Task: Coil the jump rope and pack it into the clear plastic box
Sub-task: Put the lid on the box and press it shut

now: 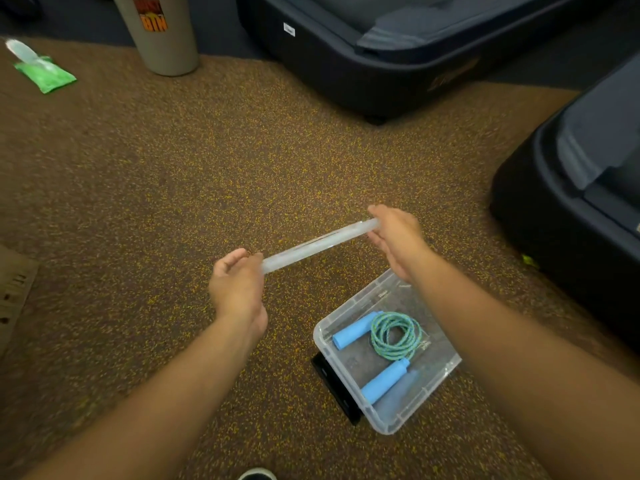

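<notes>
The clear plastic box [446,367] sits on the speckled floor at lower right. Inside it lies the jump rope [394,336], its green-blue cord coiled, with two light blue handles beside the coil. Above and left of the box I hold the clear lid [320,244] edge-on, so it looks like a pale bar. My left hand [237,284] grips its near-left end and my right hand [398,237] grips its far-right end. The lid is in the air, apart from the box.
A flat black object [334,386] lies under the box's left side. Dark treadmill bases stand at top centre [381,64] and right [571,202]. A grey bin [162,36] and a green packet [45,74] lie at top left. Cardboard [14,289] is at the left edge.
</notes>
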`<state>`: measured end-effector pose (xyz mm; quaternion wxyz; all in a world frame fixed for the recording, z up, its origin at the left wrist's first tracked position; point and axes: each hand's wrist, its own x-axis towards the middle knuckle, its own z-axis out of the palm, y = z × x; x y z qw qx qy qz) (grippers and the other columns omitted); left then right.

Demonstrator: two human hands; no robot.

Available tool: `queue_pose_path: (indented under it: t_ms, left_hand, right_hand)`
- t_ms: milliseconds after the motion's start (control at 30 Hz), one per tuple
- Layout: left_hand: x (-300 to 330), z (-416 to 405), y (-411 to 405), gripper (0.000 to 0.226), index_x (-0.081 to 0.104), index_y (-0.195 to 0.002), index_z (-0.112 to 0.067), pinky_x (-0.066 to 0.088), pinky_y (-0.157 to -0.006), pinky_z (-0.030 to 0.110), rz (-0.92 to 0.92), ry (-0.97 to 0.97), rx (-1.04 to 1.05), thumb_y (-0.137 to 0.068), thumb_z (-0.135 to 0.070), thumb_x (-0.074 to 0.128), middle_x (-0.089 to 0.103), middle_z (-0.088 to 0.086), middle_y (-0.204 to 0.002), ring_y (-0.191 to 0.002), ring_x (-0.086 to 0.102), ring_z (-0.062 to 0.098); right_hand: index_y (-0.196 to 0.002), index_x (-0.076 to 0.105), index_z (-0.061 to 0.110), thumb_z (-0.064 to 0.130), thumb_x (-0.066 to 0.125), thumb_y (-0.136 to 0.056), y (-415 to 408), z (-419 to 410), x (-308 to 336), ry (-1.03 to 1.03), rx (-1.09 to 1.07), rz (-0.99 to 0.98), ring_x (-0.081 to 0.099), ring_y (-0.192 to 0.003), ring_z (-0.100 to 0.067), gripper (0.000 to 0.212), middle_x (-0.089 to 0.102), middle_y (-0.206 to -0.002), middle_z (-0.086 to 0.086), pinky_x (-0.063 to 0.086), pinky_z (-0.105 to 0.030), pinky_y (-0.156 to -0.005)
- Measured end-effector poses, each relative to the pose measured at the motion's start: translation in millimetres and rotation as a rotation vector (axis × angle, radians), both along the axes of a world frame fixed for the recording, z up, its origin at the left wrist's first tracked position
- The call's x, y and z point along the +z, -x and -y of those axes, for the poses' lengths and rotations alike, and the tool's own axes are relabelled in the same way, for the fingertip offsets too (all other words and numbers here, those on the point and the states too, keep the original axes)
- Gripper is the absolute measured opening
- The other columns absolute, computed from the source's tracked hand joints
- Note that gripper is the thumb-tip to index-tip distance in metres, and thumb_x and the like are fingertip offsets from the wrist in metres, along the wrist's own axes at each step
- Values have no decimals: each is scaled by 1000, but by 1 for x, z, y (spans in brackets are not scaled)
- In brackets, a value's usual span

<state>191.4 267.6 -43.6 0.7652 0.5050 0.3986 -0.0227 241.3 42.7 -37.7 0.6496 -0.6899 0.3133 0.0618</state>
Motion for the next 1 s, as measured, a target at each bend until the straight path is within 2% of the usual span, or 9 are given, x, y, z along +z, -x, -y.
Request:
queue_pose_path:
  t_ms: [67, 167, 333, 467, 600, 667, 767, 900, 1000]
  left_hand:
    - [9, -2, 2, 41, 59, -122, -15, 52, -104, 38, 6, 13, -9, -89, 9, 64, 62, 12, -124, -114, 65, 28]
    - [19, -8, 7, 58, 51, -139, -13, 52, -104, 39, 32, 58, -57, -88, 14, 61, 58, 15, -136, -115, 65, 27]
    - [25, -16, 20, 80, 31, -156, -14, 54, -102, 45, 60, 132, -166, -86, 15, 61, 52, 15, -147, -115, 66, 27]
    - [24, -18, 36, 89, 29, -157, -16, 53, -103, 45, 71, 184, -266, -82, 16, 63, 56, 12, -145, -114, 68, 26]
    - [24, -8, 54, 71, 42, -148, -9, 59, -93, 38, 71, 206, -349, -84, 16, 62, 72, 9, -122, -106, 73, 25]
    - [25, -3, 63, 62, 47, -143, -9, 62, -83, 35, 70, 200, -358, -86, 12, 63, 74, 11, -114, -100, 75, 25]
    - [24, 1, 73, 54, 50, -137, -9, 60, -85, 36, 59, 123, -387, -87, 4, 68, 73, 14, -114, -96, 76, 25]
    - [27, 12, 87, 46, 53, -130, -10, 59, -87, 35, 45, 70, -456, -88, 2, 68, 74, 15, -109, -96, 76, 25]
    - [26, 19, 98, 39, 55, -121, -13, 62, -77, 29, 35, 24, -503, -88, 1, 69, 75, 14, -105, -90, 77, 22]
  right_hand:
    - [-120, 66, 10, 15, 62, -98, 4, 5, -1, 52, 25, -8, 57, -93, -17, 23, 66, -116, -7, 51, -33, -84]
    - [-141, 56, 12, 7, 61, -97, 13, 13, 3, 98, 18, 4, 63, -111, -21, 44, 65, -129, -7, 53, -37, -100]
    - [-144, 53, 7, 3, 63, -97, 24, 22, 9, 149, 32, -9, 62, -124, -26, 49, 63, -138, -8, 48, -43, -113]
    - [-130, 65, 10, 9, 68, -94, 35, 32, 12, 260, 35, -15, 70, -108, -26, 36, 72, -121, -7, 58, -39, -95]
    - [-107, 76, 16, 15, 71, -91, 49, 43, 17, 402, 62, 0, 75, -97, -29, 17, 79, -101, -6, 61, -48, -92]
    - [-107, 77, 13, 14, 72, -91, 58, 51, 19, 438, 77, -2, 73, -91, -26, 16, 78, -100, -7, 61, -50, -93]
    - [-108, 77, 12, 13, 73, -90, 72, 61, 22, 474, 86, -8, 74, -91, -27, 18, 78, -99, -7, 60, -50, -93]
    - [-110, 79, 21, 20, 72, -92, 91, 73, 26, 592, 105, -15, 74, -96, -24, 19, 78, -96, 2, 60, -44, -93]
    - [-113, 78, 21, 22, 71, -94, 104, 80, 27, 633, 117, -17, 72, -100, -21, 21, 79, -103, 1, 58, -37, -92]
